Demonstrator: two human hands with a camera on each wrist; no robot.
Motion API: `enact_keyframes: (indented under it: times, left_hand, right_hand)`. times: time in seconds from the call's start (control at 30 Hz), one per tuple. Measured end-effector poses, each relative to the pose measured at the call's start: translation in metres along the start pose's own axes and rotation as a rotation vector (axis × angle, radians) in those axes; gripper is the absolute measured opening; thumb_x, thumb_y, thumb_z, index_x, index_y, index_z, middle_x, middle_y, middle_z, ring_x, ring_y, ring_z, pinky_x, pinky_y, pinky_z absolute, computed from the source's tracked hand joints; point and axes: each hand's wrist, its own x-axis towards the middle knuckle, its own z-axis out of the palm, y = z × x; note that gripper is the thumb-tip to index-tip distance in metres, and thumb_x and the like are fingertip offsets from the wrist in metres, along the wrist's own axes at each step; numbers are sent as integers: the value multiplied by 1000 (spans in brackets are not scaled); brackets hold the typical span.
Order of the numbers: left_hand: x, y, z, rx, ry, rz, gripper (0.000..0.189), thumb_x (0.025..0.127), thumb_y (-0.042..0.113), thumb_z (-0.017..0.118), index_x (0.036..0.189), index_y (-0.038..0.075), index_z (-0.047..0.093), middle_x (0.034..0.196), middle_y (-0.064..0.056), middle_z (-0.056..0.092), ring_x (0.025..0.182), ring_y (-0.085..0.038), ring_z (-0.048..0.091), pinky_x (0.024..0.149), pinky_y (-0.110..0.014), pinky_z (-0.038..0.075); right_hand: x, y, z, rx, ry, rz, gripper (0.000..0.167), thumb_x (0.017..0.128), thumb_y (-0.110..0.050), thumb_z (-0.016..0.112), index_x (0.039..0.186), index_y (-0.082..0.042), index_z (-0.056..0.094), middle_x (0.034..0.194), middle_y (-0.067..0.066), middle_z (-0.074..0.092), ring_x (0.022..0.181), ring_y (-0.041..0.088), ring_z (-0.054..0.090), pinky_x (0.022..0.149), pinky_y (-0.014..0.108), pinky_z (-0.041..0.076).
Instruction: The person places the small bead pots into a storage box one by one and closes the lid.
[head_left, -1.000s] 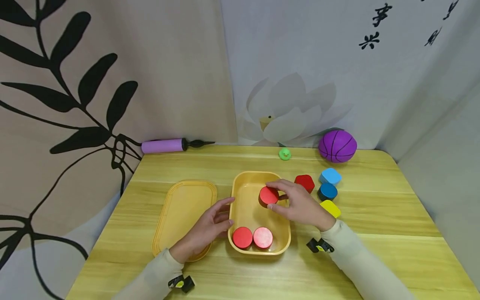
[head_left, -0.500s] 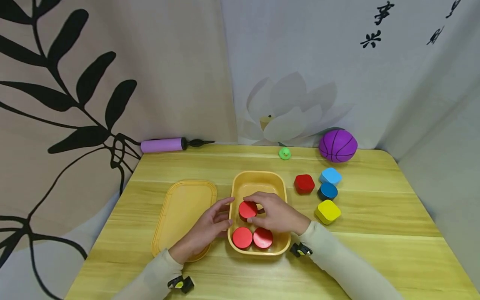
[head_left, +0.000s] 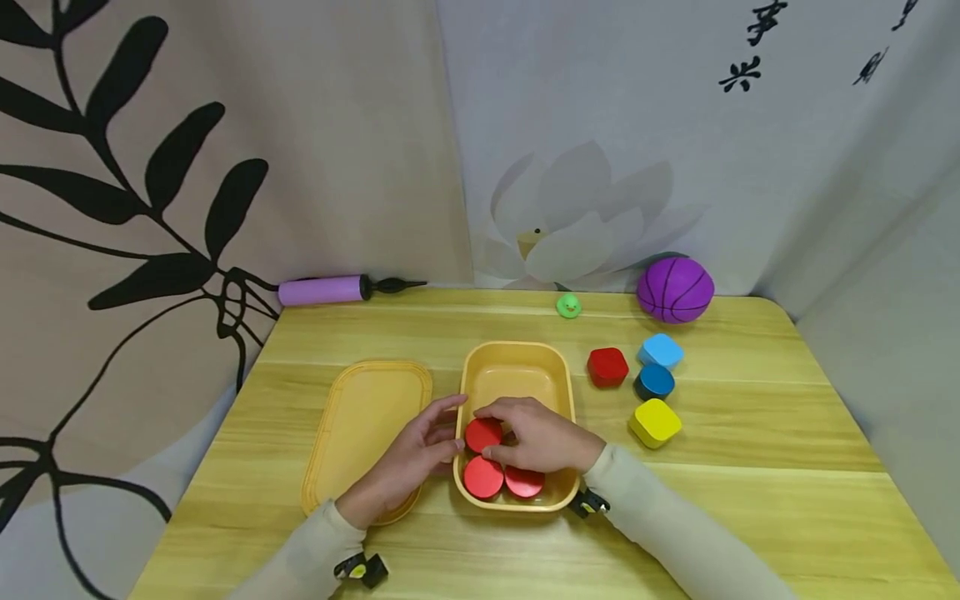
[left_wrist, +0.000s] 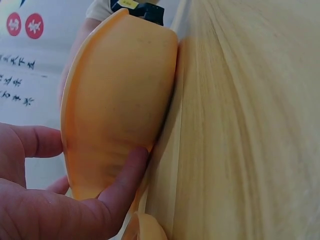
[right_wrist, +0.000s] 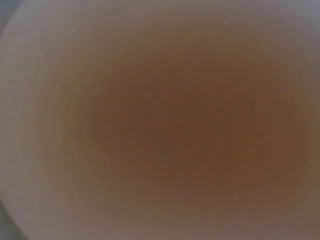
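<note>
Within the tray (head_left: 521, 379), the right hand (head_left: 540, 435) pinches a red disc (head_left: 482, 434), its grip nearly closed, just beyond two more discs (head_left: 483, 477) at the tray's near end. The left hand (head_left: 411, 457), loosely open, touches the tray's left side.

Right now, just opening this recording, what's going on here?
A person is working at a wooden table. Their right hand grips a red disc inside a yellow box, while the left hand touches the box's outer wall. Two more red discs lie side by side at the box's near end. A flat yellow lid lies left of the box; to its right are red, light blue, dark blue and yellow blocks.
</note>
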Motion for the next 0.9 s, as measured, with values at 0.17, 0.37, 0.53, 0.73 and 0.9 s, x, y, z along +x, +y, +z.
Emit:
enact_keyframes:
  times: [0.17,0.37,0.53,0.73,0.9]
  left_hand:
    - [-1,-1,-1,3,13,2,67,103,10,60,164,19,35,160,-23,43,136,-35,58,92,-43,62]
    - [0,-2,2,11,32,-8,66,103,11,59,164,21,35,158,-22,46,134,-34,59,91,-43,62]
    - [2,-2,4,21,52,-18,66,103,11,60,164,22,36,156,-20,47,134,-33,59,91,-43,62]
    - [1,-1,4,10,64,-20,67,102,9,60,163,22,37,154,-22,48,129,-31,61,89,-42,61]
    - [-2,-2,8,-18,80,-16,67,104,10,60,165,24,37,154,-23,49,127,-29,61,90,-40,61]
  right_hand:
    - [0,-2,-2,24,21,-11,49,99,-30,74,141,-6,65,135,4,70,120,19,66,106,39,54]
    - [-8,3,-6,182,140,-44,40,102,-25,70,138,-7,66,136,9,69,122,25,70,95,33,61]
    - [-21,9,-18,284,265,-46,33,103,-20,70,133,-8,69,133,12,71,121,32,68,91,35,63]
    - [-37,19,-34,313,373,33,32,101,-17,73,131,-5,70,133,14,71,116,34,70,91,41,64]
    - [-60,32,-44,293,452,113,32,101,-16,73,132,-8,70,131,12,72,114,34,71,92,44,63]
